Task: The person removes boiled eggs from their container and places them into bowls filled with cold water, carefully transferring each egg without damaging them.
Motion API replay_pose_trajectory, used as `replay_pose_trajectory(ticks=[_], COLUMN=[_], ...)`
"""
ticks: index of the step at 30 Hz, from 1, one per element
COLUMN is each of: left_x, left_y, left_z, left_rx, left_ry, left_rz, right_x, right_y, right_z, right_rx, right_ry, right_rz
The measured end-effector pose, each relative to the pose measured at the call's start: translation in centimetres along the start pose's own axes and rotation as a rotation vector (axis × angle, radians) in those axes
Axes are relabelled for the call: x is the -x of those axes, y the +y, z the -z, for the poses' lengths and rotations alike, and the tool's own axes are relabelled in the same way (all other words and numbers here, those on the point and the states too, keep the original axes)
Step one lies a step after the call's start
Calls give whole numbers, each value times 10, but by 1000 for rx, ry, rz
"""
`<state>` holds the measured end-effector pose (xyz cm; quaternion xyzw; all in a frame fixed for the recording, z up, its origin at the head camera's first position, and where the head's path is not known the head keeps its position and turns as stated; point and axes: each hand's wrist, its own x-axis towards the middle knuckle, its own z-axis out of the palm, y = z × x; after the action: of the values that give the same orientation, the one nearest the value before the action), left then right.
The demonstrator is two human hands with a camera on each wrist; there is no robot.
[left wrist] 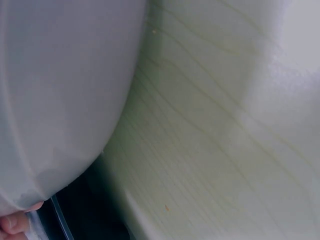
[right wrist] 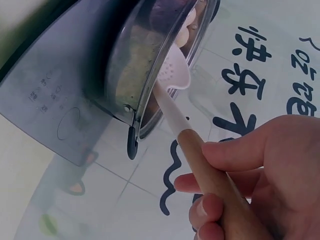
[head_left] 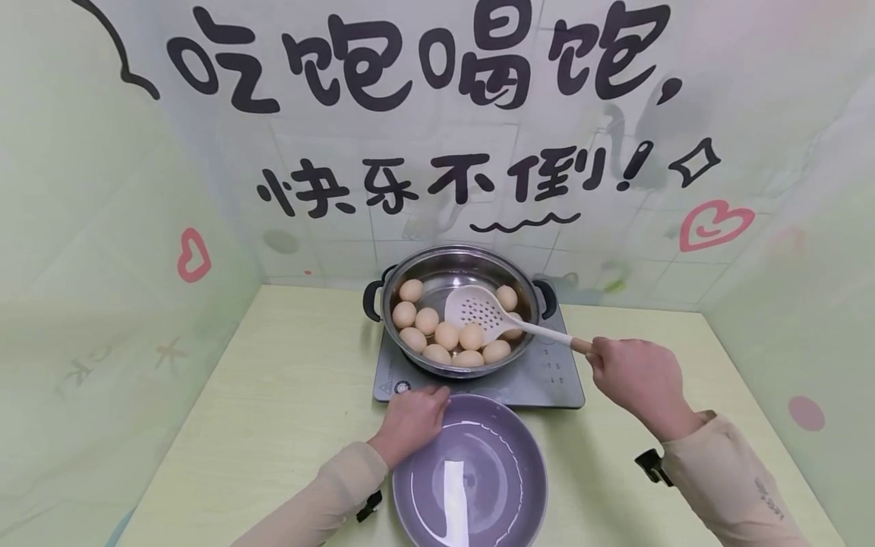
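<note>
My right hand grips the wooden handle of a white slotted spoon. The spoon's perforated head is inside a steel pot, among several brown eggs, tilted over the rim. With my left hand I hold a purple-grey bowl by its upper left edge, just in front of the pot. Seen from the left wrist, fingertips show at the bowl's underside.
The pot stands on a grey induction cooker with black side handles sticking out. Pale wood-patterned tabletop lies around it. A printed sheet with black lettering covers the wall behind, and similar sheets hang at both sides.
</note>
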<state>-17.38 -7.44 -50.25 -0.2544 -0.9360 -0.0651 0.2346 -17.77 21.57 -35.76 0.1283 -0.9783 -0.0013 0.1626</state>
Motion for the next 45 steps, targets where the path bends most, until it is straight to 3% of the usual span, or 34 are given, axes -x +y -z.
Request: replay_pose_trajectory(ticks=[10, 25, 37, 45], left_x=[-1, 0, -1, -2], left_y=[0, 0, -1, -2], left_z=[0, -1, -2, -3], left_rx=[-2, -4, -5, 13], left_ry=[-25, -19, -26, -25], left_rz=[1, 3, 2, -2], right_x=[-7, -1, 24, 52], right_y=[-3, 1, 6, 12], right_z=[6, 20, 49, 65], right_rx=[-53, -179, -169, -135], right_ry=[-213, -418, -371, -303], right_rz=[-41, -93, -93, -61])
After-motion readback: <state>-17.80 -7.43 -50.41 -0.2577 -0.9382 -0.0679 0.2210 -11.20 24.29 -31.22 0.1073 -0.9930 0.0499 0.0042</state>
